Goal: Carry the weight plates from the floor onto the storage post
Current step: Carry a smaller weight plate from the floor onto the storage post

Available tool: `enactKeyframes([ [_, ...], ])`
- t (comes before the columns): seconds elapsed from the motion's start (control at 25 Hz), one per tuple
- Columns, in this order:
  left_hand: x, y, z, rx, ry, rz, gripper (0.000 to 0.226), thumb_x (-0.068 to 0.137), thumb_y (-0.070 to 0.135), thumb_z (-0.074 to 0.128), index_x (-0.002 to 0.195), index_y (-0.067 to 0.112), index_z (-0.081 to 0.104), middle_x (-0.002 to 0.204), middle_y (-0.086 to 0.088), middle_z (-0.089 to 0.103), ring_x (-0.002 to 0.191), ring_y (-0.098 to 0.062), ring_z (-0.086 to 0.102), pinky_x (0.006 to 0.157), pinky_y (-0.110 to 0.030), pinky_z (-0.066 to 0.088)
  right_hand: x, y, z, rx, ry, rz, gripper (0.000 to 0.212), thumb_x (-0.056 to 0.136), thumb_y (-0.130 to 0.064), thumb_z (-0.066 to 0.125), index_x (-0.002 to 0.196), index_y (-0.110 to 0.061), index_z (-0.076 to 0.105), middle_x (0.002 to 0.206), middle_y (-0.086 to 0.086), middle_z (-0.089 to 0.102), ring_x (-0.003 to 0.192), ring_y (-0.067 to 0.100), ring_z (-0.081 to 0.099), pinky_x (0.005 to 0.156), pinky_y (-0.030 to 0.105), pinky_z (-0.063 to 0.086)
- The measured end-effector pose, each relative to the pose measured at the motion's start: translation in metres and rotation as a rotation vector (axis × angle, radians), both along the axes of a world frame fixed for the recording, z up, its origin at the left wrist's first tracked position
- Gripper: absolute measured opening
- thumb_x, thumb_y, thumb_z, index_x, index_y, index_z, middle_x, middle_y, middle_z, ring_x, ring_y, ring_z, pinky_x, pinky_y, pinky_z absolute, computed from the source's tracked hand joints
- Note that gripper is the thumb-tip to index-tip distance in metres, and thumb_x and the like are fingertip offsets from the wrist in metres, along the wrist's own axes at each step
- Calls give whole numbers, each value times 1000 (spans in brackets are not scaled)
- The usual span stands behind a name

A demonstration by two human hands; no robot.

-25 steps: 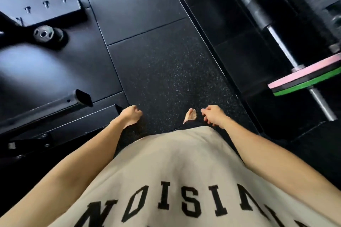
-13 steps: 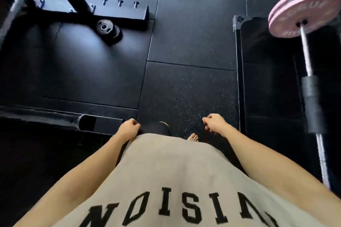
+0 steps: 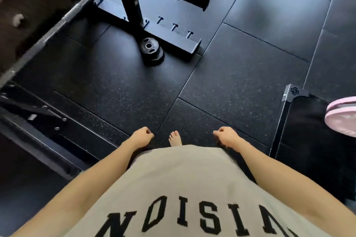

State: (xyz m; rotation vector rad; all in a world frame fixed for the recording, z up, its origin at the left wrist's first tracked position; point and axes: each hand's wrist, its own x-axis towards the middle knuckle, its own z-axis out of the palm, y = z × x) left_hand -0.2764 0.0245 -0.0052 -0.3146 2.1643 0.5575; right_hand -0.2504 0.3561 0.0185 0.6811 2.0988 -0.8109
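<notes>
A small stack of black weight plates (image 3: 151, 49) lies flat on the rubber floor (image 3: 221, 75), touching the near side of the black rack base (image 3: 173, 38). That base carries three short upright pegs (image 3: 174, 27) just beyond the plates, and a dark upright post (image 3: 129, 0) rises from it behind them.

Against half a second ago, the plates sit closer to the middle of the view and larger; then they lay off toward the upper left. The rack base now runs diagonally, and more of its far rails shows. A steel bar (image 3: 63, 19) crosses the upper left, blurred, well to the left of the plates.

The pink plate (image 3: 342, 115), which stood high on the right earlier, now shows only at the right edge, far from the black plates and lower in the view.

Both arms hang in front of a beige shirt (image 3: 183, 188) with black letters. The left hand (image 3: 141, 137) has its grip loosely curled with nothing in it, and so does the right hand (image 3: 227, 136); both look the same as before. A bare foot (image 3: 175, 138) shows between the hands on the floor, nearer the plates than earlier.
</notes>
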Motion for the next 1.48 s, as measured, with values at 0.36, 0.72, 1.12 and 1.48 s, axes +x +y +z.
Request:
enactKeyframes([
  [0.36, -180, -4, 3, 45, -90, 206, 15, 100, 30, 48, 107, 18, 54, 108, -6, 62, 94, -20, 60, 82, -36, 52, -247, -35, -11, -125, -18, 99, 30, 90, -27, 57, 63, -14, 56, 62, 4, 59, 64, 24, 55, 65, 33, 43],
  [0.72, -342, -25, 15, -53, -100, 416, 14, 96, 28, 52, 98, 15, 59, 110, -7, 63, 102, -26, 56, 82, -35, 42, -485, -71, -7, -166, -96, 293, 23, 98, -27, 50, 85, -10, 58, 65, 4, 59, 54, 18, 51, 48, 27, 39],
  [1.12, -537, -106, -23, 12, -182, 366, 20, 97, 29, 50, 106, 13, 59, 107, -9, 65, 97, -26, 60, 84, -38, 49, -652, -149, -37, -166, -146, 85, 18, 98, -23, 49, 84, -12, 52, 64, 6, 52, 50, 18, 47, 44, 23, 35],
  [1.48, -728, -128, -194, -3, -170, 461, 33, 102, 16, 43, 130, 4, 53, 126, -24, 60, 107, -34, 60, 101, -45, 45, -779, -222, -252, -245, -193, -259, 25, 99, -29, 51, 78, -15, 52, 69, 10, 59, 52, 20, 53, 48, 25, 38],
])
